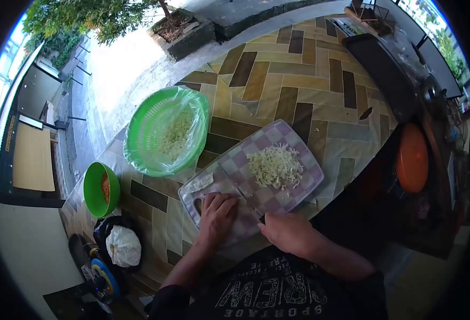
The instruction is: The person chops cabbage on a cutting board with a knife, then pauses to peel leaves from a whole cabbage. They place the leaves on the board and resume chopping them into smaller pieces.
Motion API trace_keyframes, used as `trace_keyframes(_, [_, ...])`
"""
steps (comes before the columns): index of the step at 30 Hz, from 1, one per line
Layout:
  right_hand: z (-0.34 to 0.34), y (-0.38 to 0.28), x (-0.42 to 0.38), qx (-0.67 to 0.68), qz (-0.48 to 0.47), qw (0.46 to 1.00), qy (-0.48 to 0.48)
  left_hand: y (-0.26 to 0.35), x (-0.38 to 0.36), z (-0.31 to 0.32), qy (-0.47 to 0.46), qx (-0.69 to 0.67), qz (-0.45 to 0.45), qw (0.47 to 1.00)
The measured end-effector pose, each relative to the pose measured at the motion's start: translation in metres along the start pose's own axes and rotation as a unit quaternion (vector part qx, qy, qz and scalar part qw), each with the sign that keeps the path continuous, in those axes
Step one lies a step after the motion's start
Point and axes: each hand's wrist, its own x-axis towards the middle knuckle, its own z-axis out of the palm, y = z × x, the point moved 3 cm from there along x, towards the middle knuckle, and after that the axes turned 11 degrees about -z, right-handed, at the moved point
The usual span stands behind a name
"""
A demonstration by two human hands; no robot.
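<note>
A pink-and-white checkered cutting board (309, 152) lies on the table in front of me. A heap of finely chopped pale vegetable, looking like cabbage (276, 166), sits on its right half. My right hand (288, 233) grips the dark handle of a knife (238, 188), whose thin blade lies across the board pointing away to the upper left. My left hand (217, 214) rests on the board left of the blade, fingers curled down; what is beneath them is mostly hidden. A pale, flat piece (198, 183) lies at the board's left end, beyond my left fingers.
Beyond the board's left end stands a green basket (133, 136) lined with clear plastic, with chopped vegetable inside. A green bowl (93, 186) holds orange shreds. Nearby are a white plastic bundle (124, 246), a blue-and-yellow round object (104, 277) and, at right, an orange round item (412, 158).
</note>
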Motion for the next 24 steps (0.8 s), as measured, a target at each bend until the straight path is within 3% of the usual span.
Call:
trace_keyframes(2, [0.005, -0.001, -0.005, 0.012, -0.021, 0.999, -0.026, 0.002, -0.001, -0.001, 0.003, 0.001, 0.008, 1.000])
trace_keyframes(3, [0.011, -0.006, -0.030, 0.012, 0.017, 0.999, -0.048, 0.019, -0.026, 0.004, -0.022, -0.019, -0.023, 0.999])
trace_keyframes(24, [0.021, -0.009, 0.005, -0.018, -0.010, 0.997, 0.072, 0.008, -0.009, 0.006, 0.019, 0.075, -0.113, 0.991])
